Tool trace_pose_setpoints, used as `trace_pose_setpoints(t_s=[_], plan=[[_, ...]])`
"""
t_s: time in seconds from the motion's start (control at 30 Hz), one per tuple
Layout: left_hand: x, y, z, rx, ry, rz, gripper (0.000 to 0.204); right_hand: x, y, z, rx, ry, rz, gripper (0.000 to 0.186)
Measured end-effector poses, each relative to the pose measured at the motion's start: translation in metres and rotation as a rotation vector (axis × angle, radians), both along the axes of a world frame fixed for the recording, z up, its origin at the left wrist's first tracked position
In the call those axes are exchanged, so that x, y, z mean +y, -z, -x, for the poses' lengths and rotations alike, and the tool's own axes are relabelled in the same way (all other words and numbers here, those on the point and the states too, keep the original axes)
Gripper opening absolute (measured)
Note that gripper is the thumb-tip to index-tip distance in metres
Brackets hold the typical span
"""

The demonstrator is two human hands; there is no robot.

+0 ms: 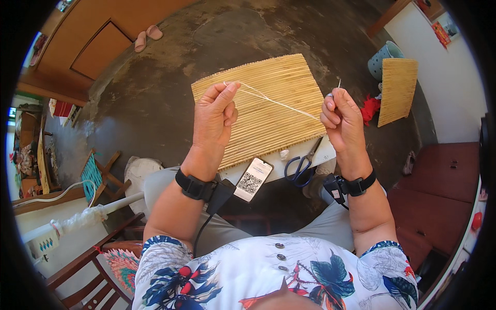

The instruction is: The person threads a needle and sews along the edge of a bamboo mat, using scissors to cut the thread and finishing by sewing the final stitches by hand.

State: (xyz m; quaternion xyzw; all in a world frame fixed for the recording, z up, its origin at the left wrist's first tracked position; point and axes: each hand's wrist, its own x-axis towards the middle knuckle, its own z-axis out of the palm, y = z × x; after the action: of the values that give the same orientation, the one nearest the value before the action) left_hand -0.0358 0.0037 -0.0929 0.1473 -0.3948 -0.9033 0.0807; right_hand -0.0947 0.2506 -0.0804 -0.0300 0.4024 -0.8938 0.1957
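Observation:
My left hand (217,108) is pinched on a white thread (281,105), raised over a yellow slatted mat (263,137). The thread forms a narrow loop near that hand and stretches to my right hand (341,119), which grips a thin upright needle (339,83) between thumb and forefinger. Below the mat's near edge, a phone (253,180) showing a square code lies beside blue-handled scissors (298,172) on a white board (279,168). A small white lump (284,154) sits near the scissors.
A second slatted mat (398,93) leans by a blue basket (380,57) and red cloth (369,108) at right. Pink slippers (147,39) lie near a wooden cabinet (77,46). A folding stool (93,178) stands at left, a dark red cabinet (439,181) at right.

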Motion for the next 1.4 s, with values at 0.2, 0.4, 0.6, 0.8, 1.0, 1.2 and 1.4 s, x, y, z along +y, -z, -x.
trace_pose_setpoints(t_s=[0.2, 0.4, 0.6, 0.8, 1.0, 1.2, 1.4], plan=[[-0.016, -0.001, -0.004, 0.102, -0.060, 0.052, 0.005, 0.000, 0.004, -0.001, -0.022, 0.005, -0.039, 0.013], [-0.025, -0.004, 0.001, 0.019, -0.021, 0.129, 0.006, 0.004, 0.009, 0.006, -0.047, 0.020, -0.040, 0.010], [-0.020, 0.021, 0.015, -0.206, 0.031, 0.175, 0.010, -0.008, 0.025, 0.014, -0.188, 0.044, -0.028, 0.012], [-0.008, 0.102, 0.027, -0.503, 0.104, 0.262, 0.016, -0.013, 0.107, 0.033, -0.354, 0.298, -0.231, 0.017], [0.023, 0.091, 0.014, -0.489, 0.146, 0.386, 0.024, -0.036, 0.105, 0.026, -0.407, 0.240, -0.242, 0.020], [0.046, 0.044, 0.003, -0.567, 0.518, 0.547, 0.039, -0.049, 0.065, 0.016, -0.327, 0.105, -0.221, 0.019], [0.033, 0.028, -0.002, -0.187, 1.035, 1.047, 0.033, -0.037, 0.042, 0.019, -0.065, 0.003, -0.084, 0.014]])
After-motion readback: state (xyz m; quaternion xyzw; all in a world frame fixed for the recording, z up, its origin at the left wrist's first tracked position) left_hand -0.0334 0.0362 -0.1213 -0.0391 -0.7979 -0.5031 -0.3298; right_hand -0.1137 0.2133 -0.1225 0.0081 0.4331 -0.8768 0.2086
